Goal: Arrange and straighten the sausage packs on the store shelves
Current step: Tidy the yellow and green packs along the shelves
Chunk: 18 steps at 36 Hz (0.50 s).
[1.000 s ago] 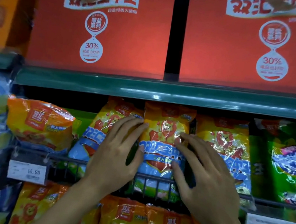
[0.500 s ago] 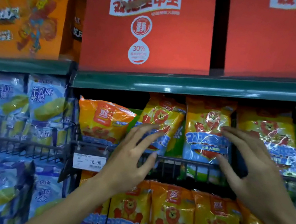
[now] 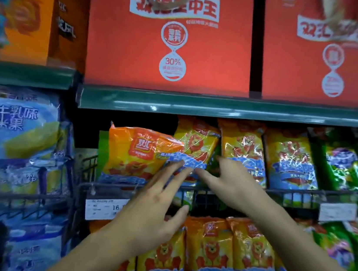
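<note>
Yellow-and-blue sausage packs with a lion picture stand in a wire basket on the middle shelf. One tilted pack leans left between an orange pack lying sideways and an upright pack. My left hand reaches up with straight spread fingers, fingertips at the tilted pack's lower blue band. My right hand comes in from the right, fingers extended, fingertips at the same pack's lower right edge. Neither hand grips anything. More lion packs stand in the row below.
Red cartons and an orange carton sit on the green shelf above. Blue corn-picture packs fill the left bay, green packs the right. Price tags hang on the basket front.
Both hands have left the upright pack and moved left to the tilted pack. The view has swung left and back, then closed in on the orange pack.
</note>
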Available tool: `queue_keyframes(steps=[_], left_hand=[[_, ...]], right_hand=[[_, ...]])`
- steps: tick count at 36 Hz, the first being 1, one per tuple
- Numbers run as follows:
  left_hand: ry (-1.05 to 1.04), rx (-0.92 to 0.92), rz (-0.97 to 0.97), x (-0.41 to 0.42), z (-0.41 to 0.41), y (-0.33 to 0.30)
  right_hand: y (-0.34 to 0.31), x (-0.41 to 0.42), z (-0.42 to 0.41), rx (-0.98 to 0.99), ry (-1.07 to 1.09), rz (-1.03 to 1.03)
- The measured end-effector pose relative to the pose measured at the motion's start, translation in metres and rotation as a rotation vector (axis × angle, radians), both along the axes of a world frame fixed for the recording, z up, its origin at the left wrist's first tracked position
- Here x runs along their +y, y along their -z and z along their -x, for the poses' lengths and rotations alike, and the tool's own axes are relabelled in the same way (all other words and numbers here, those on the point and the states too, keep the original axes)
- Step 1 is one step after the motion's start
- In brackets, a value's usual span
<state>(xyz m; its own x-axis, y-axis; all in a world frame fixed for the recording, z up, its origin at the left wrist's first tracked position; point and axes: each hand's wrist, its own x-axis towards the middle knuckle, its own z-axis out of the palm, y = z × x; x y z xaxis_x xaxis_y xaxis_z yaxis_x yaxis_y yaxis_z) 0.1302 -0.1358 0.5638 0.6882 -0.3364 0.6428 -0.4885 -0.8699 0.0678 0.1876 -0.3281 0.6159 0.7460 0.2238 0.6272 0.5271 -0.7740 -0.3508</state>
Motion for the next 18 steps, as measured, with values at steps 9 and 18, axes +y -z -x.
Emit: queue_keyframes(steps=[9, 18], left_hand=[[0.001, 0.012, -0.043, 0.007, 0.005, -0.003], [-0.033, -0.023, -0.048, 0.008, 0.001, -0.003]], right_hand=[[-0.003, 0.016, -0.018, 0.111, -0.138, -0.093], [-0.011, 0.021, -0.026, -0.153, -0.136, -0.099]])
